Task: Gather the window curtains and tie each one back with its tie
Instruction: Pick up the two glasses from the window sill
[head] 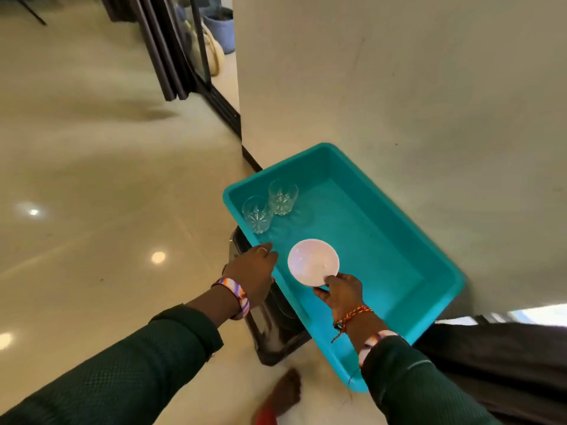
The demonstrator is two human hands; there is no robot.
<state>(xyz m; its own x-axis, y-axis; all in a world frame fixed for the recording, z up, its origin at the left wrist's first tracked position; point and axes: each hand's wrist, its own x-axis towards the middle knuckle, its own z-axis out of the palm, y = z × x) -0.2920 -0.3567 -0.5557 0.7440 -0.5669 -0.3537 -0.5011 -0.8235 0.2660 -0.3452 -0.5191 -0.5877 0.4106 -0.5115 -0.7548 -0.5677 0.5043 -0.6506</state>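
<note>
Teal plastic tray [399, 240]: my left hand [254, 271] grips its rim, my right hand [340, 294] pinches the small white bowl [311, 260]; I'd lower it gently, away from the two cut-glass tumblers [270, 207].

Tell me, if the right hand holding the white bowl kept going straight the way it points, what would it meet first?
Probably the teal tub's bare floor; the right hand points into it with the white bowl. Depth is unclear.
</note>
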